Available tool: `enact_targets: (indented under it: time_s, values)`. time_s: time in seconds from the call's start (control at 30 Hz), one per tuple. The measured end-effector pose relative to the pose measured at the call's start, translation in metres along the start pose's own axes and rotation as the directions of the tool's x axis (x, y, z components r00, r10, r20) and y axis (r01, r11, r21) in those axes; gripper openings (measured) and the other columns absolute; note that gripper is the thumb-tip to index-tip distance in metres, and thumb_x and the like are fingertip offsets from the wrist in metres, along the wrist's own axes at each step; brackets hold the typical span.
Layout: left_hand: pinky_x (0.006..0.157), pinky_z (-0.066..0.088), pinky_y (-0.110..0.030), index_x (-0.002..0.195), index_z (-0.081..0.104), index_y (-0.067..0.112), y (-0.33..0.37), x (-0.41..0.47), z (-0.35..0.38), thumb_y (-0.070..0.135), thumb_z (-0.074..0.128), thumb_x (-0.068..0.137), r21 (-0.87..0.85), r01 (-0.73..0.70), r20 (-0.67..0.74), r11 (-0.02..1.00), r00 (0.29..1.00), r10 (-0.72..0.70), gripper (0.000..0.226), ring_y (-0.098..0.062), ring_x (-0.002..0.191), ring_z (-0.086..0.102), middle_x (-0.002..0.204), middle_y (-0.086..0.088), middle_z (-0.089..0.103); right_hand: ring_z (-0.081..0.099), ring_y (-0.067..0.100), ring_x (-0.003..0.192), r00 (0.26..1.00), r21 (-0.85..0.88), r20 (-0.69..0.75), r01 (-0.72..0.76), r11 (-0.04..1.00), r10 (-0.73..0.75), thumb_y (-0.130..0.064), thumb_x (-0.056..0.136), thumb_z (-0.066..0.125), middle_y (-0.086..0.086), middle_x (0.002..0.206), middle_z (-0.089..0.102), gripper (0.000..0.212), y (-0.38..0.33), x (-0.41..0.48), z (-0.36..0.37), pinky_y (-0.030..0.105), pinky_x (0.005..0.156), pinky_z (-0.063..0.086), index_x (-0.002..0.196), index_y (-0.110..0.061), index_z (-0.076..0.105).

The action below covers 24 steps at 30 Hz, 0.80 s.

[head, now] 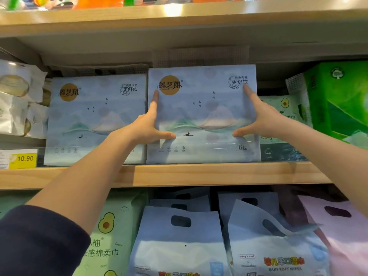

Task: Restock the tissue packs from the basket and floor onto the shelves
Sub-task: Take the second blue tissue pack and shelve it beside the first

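A pale blue tissue pack (201,114) with a gold round logo and a mountain scene stands upright on the middle wooden shelf (199,174). My left hand (151,126) lies flat against its left side, fingers up, thumb across the front. My right hand (256,120) presses its right side the same way. A second identical tissue pack (95,118) stands just to its left, set a little further back. The basket and floor are out of view.
Green tissue boxes (338,100) and an avocado-print pack (282,110) stand to the right. White wrapped packs (18,96) sit at left above a yellow 10.90 price tag (23,158). Below the shelf hang blue wipes bags (179,236), a pink bag (342,226) and a green pack (111,236).
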<state>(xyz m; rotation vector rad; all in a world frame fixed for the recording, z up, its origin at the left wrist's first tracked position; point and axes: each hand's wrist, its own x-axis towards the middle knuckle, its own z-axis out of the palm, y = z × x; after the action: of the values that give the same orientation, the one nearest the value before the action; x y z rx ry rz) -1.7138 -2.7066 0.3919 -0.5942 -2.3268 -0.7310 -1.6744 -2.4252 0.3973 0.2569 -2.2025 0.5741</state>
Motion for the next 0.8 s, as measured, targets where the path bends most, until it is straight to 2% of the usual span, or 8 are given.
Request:
enact_targets:
  time_s: [0.13,0.2,0.27,0.33,0.4,0.47,0.6,0.8]
  values:
    - [0.084,0.035,-0.032,0.138,-0.029,0.038,-0.002,0.002,0.001,0.041,0.069,0.077,0.006,-0.014,-0.022,1.000,1.000,0.014,0.115,-0.032,0.109,0.050,0.135,-0.018,0.046,0.029,0.034,0.134,0.999,0.039,-0.033,-0.017,0.999,0.018,-0.026,0.064,0.081,0.011,0.151,0.024,0.120,-0.001,-0.005,0.000,0.041,0.098,0.034,0.142,-0.041,-0.007]
    - [0.079,0.037,-0.032,0.139,-0.027,0.039,-0.003,0.003,0.001,0.042,0.070,0.076,-0.001,-0.014,-0.038,1.000,0.999,0.013,0.115,-0.029,0.098,0.052,0.114,-0.006,0.055,0.027,0.033,0.135,0.999,0.039,-0.036,-0.022,0.999,0.023,-0.026,0.065,0.081,0.010,0.152,0.022,0.118,-0.002,-0.007,0.000,0.040,0.100,0.033,0.143,-0.038,-0.006]
    - [0.066,0.039,-0.030,0.141,-0.022,0.038,-0.003,0.000,0.001,0.044,0.071,0.073,0.007,-0.013,-0.062,1.000,0.998,0.013,0.115,-0.026,0.081,0.052,0.088,0.002,0.049,0.025,0.031,0.137,0.999,0.031,-0.037,-0.018,0.999,0.019,-0.026,0.066,0.080,0.009,0.152,0.021,0.115,-0.003,-0.011,-0.002,0.040,0.103,0.031,0.145,-0.034,-0.003]
    - [0.061,0.037,-0.032,0.145,-0.014,0.034,0.000,-0.004,0.001,0.047,0.072,0.072,0.056,-0.006,-0.100,0.998,0.995,0.012,0.113,-0.025,0.078,0.050,0.096,-0.009,0.051,0.025,0.030,0.138,0.999,0.015,-0.040,-0.014,1.000,0.015,-0.026,0.069,0.077,0.008,0.152,0.023,0.107,-0.005,-0.017,-0.005,0.039,0.105,0.029,0.146,-0.028,0.004]
    - [0.078,0.042,-0.039,0.147,-0.001,0.024,0.005,-0.011,-0.001,0.046,0.069,0.075,0.118,0.007,-0.144,0.993,0.990,0.010,0.103,-0.033,0.104,0.048,0.121,-0.016,0.049,0.026,0.029,0.137,0.999,-0.031,-0.029,-0.022,0.999,0.021,-0.029,0.074,0.073,0.008,0.152,0.025,0.095,-0.008,-0.027,-0.010,0.038,0.105,0.029,0.146,-0.021,0.012]
    - [0.096,0.037,-0.045,0.147,0.009,0.017,0.009,-0.023,-0.006,0.043,0.064,0.080,0.175,0.028,-0.166,0.984,0.986,0.001,0.091,-0.036,0.126,0.037,0.141,-0.016,0.039,0.030,0.028,0.135,0.999,-0.073,0.005,-0.041,0.996,0.042,-0.035,0.077,0.069,0.008,0.150,0.028,0.086,-0.012,-0.038,-0.020,0.040,0.106,0.030,0.145,-0.019,0.019]
    - [0.104,0.034,-0.049,0.146,0.019,0.017,0.028,-0.065,-0.025,0.042,0.059,0.084,0.206,0.029,-0.146,0.978,0.989,0.002,0.078,-0.035,0.132,0.035,0.145,-0.014,0.036,0.040,0.029,0.130,0.999,-0.144,0.030,-0.039,0.989,0.044,-0.042,0.081,0.063,0.009,0.145,0.038,0.072,-0.019,-0.069,-0.053,0.043,0.105,0.033,0.140,-0.017,0.030]
    - [0.107,0.033,-0.046,0.143,0.029,0.015,0.076,-0.140,-0.045,0.038,0.053,0.089,0.199,0.011,-0.097,0.980,0.995,0.008,0.063,-0.031,0.133,0.036,0.147,-0.012,0.036,0.044,0.029,0.126,0.997,-0.190,0.074,-0.009,0.982,0.023,-0.040,0.083,0.059,0.011,0.139,0.046,0.063,-0.032,-0.137,-0.109,0.042,0.106,0.034,0.137,-0.013,0.039]
